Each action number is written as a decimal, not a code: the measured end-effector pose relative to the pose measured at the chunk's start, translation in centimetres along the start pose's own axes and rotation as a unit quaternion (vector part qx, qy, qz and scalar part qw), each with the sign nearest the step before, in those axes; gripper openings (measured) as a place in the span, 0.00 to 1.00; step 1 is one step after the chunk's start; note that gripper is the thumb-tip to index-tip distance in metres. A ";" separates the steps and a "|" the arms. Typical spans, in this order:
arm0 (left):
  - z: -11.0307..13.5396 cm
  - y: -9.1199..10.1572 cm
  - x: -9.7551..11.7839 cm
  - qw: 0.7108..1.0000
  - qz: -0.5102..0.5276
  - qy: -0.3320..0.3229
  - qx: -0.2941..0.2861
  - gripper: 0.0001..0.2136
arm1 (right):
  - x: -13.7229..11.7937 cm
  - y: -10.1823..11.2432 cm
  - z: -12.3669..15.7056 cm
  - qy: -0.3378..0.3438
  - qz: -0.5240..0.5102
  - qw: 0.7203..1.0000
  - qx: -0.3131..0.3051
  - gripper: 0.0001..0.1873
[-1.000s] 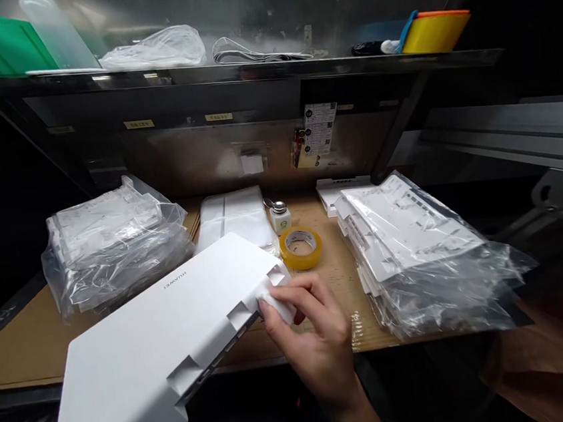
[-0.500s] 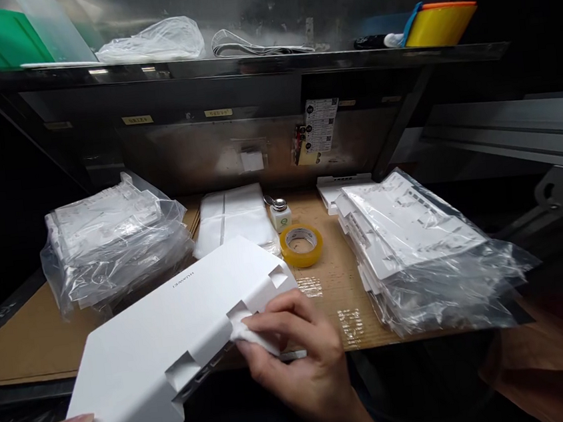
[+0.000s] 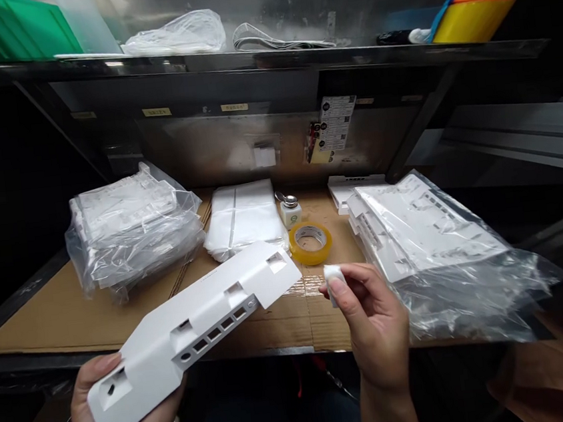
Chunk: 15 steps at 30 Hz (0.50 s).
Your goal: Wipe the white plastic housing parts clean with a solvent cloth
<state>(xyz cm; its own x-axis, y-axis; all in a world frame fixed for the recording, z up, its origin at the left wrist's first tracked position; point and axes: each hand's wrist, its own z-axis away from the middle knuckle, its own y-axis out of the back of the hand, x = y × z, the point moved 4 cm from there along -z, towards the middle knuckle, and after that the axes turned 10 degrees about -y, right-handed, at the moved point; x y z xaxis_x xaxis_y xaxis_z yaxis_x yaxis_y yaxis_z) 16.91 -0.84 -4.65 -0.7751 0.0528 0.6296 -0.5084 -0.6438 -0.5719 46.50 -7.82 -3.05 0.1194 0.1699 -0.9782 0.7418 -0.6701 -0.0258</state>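
My left hand (image 3: 124,415) grips the near end of a long white plastic cover (image 3: 197,317), tilted so its port-cutout edge faces me above the table's front edge. My right hand (image 3: 374,325) is closed in a pinch on a small white wipe pad (image 3: 332,276), held a short way to the right of the cover and apart from it. The pad hovers just in front of a yellow tape roll (image 3: 310,242).
Cardboard sheet (image 3: 46,319) covers the table. Bagged stacks of white covers lie at left (image 3: 134,223) and right (image 3: 430,235). A pile of white bags (image 3: 245,218) and a small bottle (image 3: 290,211) sit at the back. Metal shelf (image 3: 265,58) overhead holds a yellow tub (image 3: 470,20).
My right hand has lifted the pad off the cover's edge and moved right. My left hand has tilted the cover so its port edge shows. The view shifted slightly.
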 end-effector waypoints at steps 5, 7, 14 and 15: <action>1.9 -2.3 -0.7 0.998 0.043 0.015 0.039 0.10 | 0.2 -1.6 0.6 0.003 0.021 0.998 -0.051 0.07; 2.1 -2.4 -1.0 0.998 0.050 0.011 0.034 0.14 | -0.2 -2.7 1.2 0.034 0.045 0.996 -0.072 0.07; 3.4 -2.1 -1.5 0.996 0.024 -0.077 -0.026 0.29 | -1.6 -6.9 2.6 0.116 0.083 0.984 -0.111 0.06; 3.6 -2.1 -1.6 0.996 0.021 -0.078 -0.037 0.29 | -1.6 -7.2 2.7 0.120 0.088 0.982 -0.112 0.06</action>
<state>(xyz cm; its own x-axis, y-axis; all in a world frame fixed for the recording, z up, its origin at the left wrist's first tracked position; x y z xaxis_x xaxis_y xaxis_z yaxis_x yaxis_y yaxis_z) 20.52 -2.32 -2.57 -0.7323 -0.0958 0.6742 -0.5065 -0.5853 -0.6332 39.16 -5.19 -1.81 0.3917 0.2492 -0.8857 0.8191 -0.5328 0.2123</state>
